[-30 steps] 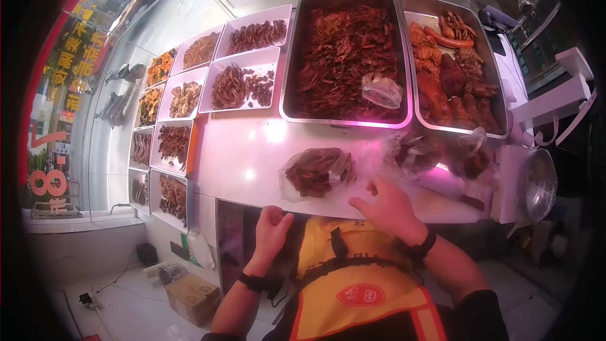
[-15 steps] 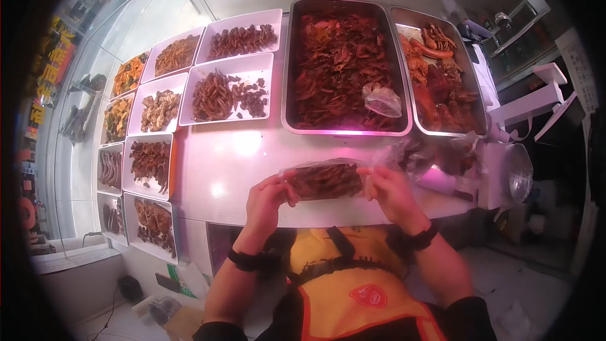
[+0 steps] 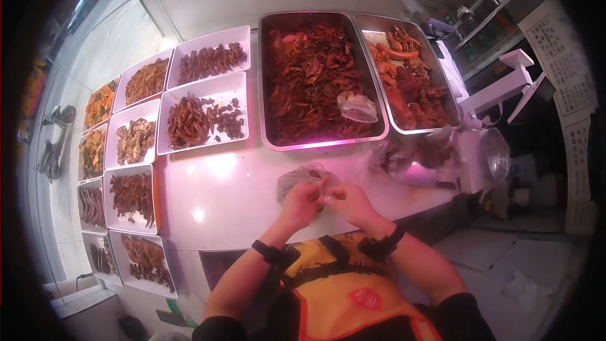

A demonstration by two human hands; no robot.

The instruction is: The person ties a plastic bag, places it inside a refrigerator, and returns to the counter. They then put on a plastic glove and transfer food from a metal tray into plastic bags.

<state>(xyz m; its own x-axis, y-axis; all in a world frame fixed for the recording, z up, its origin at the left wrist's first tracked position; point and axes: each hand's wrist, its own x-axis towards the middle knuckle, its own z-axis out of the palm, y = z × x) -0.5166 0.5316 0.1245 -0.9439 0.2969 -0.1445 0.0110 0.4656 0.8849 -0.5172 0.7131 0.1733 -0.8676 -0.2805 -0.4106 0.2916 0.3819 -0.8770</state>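
A clear plastic bag [image 3: 292, 179] rests on the counter in front of me, bunched up, its contents hard to make out through the film. My left hand [image 3: 302, 199] is closed, with its fingers pinching the gathered plastic at the bag's near right side. Close beside it, my right hand [image 3: 349, 203] is also closed on the twisted end of the same bag. The fingertips of both hands nearly meet there. Just beyond the hands stands a large metal tray [image 3: 315, 145] heaped with dark red-brown food pieces, with a small plastic-wrapped bundle [image 3: 357, 108] lying on top.
Several white trays [image 3: 208, 146] of braised food fill the counter's left side. A second metal tray [image 3: 426, 130] holds sausages and meat pieces. To the right are plastic bags [image 3: 392, 156], a white scale-like device [image 3: 499, 88] and a clear round container [image 3: 494, 155].
The flat bag of dark food stretched between my hands has been lowered and gathered. My hands have come together at its end. The whole view has shifted.
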